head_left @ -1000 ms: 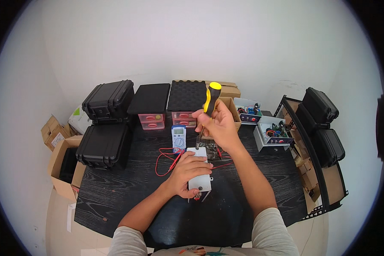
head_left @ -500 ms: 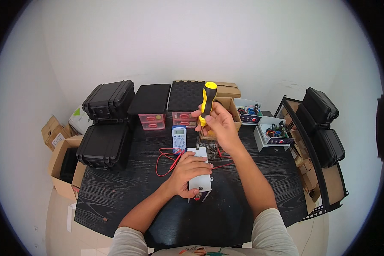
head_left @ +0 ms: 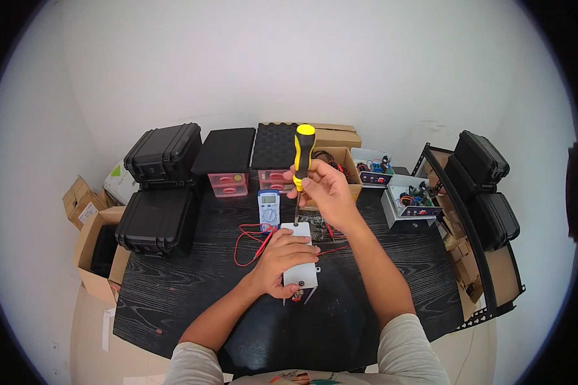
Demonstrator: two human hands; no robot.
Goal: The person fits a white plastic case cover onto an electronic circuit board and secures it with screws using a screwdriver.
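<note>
My right hand [head_left: 324, 189] grips the lower part of a yellow-and-black screwdriver [head_left: 304, 146], which stands nearly upright. Its shaft runs down to the far end of a white metal box [head_left: 300, 276], where the tip meets a screw or hole on the top face. Across that box lies my left hand [head_left: 286, 262], fingers over the top and thumb along the near side, gripping it. A dark screw shows at the near end of the top. Part of the box's surface is hidden under my left hand.
Behind the box stands a blue-and-white multimeter [head_left: 269, 208] with red test leads [head_left: 237, 247]. Black hard cases [head_left: 157, 218] are stacked at left. Small drawer units [head_left: 228, 184] and an open cardboard box [head_left: 343, 160] stand at the back. Opened white electronics boxes [head_left: 412, 200] sit at right beside a black rack [head_left: 472, 237].
The screwdriver's handle has swung slightly left and now stands more upright, and my right hand has shifted left with it. My left hand and the box keep their place.
</note>
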